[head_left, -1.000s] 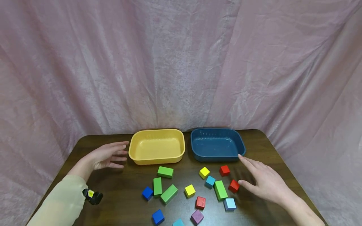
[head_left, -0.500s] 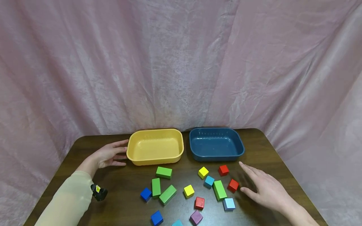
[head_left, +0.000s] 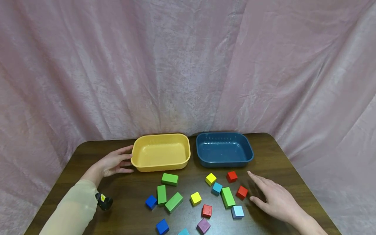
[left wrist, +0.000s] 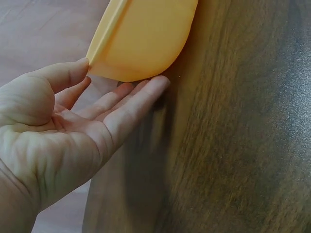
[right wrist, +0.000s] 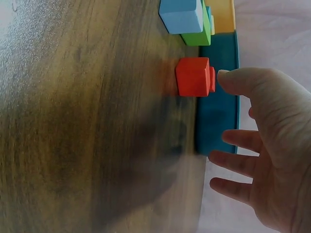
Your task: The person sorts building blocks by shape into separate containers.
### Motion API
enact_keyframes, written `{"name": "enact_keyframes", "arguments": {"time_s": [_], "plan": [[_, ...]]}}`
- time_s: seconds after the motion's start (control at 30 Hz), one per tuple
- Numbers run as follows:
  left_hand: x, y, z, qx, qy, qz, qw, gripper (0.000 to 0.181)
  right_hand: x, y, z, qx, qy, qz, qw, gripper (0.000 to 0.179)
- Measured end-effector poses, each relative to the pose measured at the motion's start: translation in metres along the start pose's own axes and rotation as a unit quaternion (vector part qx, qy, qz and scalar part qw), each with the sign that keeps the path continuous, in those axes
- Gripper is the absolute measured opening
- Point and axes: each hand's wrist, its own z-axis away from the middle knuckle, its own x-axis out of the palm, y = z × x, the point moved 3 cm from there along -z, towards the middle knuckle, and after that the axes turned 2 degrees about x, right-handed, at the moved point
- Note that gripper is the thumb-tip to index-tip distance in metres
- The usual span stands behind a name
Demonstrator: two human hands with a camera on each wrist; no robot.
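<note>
My left hand (head_left: 113,163) is at the left end of the yellow tray (head_left: 141,168), fingers extended. In the left wrist view the thumb tip meets the rim of the yellow tray (left wrist: 146,43), and the other fingertips lie along its lower outer wall. My right hand (head_left: 273,197) is held over the right side of the table with fingers spread and nothing in them. Nearest to its thumb is a red cube (head_left: 242,192), with a second red cube (head_left: 232,176) behind it. The right wrist view shows this hand (right wrist: 277,150) beside the red cube (right wrist: 193,77).
A dark blue tray (head_left: 224,164) stands right of the yellow one. On the brown table (head_left: 123,202) lie several green blocks (head_left: 174,202), blue cubes (head_left: 163,226), yellow cubes (head_left: 195,198), a purple cube (head_left: 203,226) and a light blue cube (head_left: 237,212). A pink curtain (head_left: 188,65) hangs behind.
My left hand has moved right, from just beside the yellow tray up to its end. My right hand has drawn slightly back from the blue tray's corner. The blocks keep their arrangement.
</note>
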Motion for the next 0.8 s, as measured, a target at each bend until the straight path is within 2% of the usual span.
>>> {"name": "enact_keyframes", "arguments": {"time_s": [0.3, 0.8], "plan": [[0.0014, -0.0012, -0.0019, 0.006, -0.015, 0.000, 0.9999, 0.069, 0.0021, 0.0021, 0.0016, -0.003, 0.006, -0.002, 1.0000, 0.089], [0.0003, -0.0023, -0.0011, 0.004, -0.012, 0.004, 0.9999, 0.068, 0.0075, 0.0062, 0.0046, 0.007, -0.004, -0.018, 0.9998, 0.086]]}}
